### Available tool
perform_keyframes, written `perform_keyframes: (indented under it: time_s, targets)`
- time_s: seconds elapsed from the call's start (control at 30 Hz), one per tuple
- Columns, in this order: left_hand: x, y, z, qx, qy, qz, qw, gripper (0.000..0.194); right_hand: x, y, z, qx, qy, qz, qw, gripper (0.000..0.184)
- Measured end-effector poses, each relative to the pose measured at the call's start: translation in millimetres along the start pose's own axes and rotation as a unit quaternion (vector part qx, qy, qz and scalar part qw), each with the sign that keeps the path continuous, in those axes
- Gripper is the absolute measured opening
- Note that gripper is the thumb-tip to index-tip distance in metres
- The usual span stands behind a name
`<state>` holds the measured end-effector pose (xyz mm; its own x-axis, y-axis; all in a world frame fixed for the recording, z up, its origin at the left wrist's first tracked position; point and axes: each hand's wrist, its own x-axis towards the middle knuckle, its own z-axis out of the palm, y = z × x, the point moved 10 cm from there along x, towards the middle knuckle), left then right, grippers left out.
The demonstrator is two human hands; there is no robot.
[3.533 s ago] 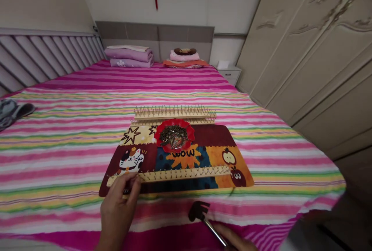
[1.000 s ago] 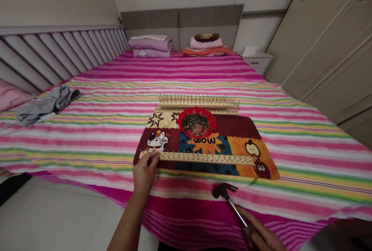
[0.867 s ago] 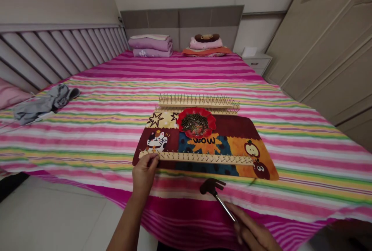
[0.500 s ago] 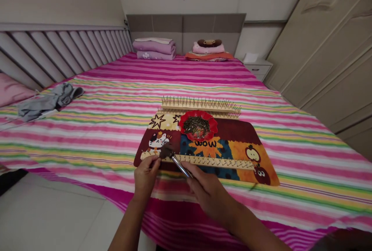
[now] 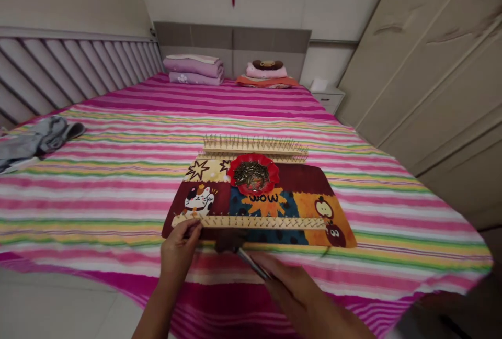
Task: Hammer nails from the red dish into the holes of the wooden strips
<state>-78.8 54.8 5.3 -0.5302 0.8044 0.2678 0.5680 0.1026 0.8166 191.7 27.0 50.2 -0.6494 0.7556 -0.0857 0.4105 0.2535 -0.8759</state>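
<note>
A pale wooden strip studded with nails lies along the near edge of a patterned mat. My left hand is at the strip's left end, thumb and fingers pinched together against it; whatever sits between the fingertips is too small to see. In my right hand is a claw hammer, gripped by its metal handle. Its dark head is blurred and hangs just in front of the strip, right of my left fingertips. A red scalloped bowl full of loose nails stands on the mat behind the strip.
More nail-studded wooden strips lie behind the bowl. A striped bedspread covers the bed under everything. Grey clothing lies at the left, folded bedding by the headboard. A wardrobe stands to the right.
The hammer came up from the lower right onto the strip beside my left fingers, then drew back toward me. My left hand stays pinched at the strip's left end. The view has shifted.
</note>
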Motion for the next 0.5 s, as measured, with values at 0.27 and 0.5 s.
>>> perform_keyframes:
  time_s: [0.27,0.5]
  targets:
    - [8.7,80.0,-2.6,0.089,0.045,0.099,0.99,0.024,-89.2,135.3,-5.9,0.104,0.068,0.118,0.985,0.051]
    - [58.7,143.6,121.3,0.167,-0.116,0.176,0.963,0.017,-108.2,199.8,1.6,0.212,0.138,0.205,0.946,0.073]
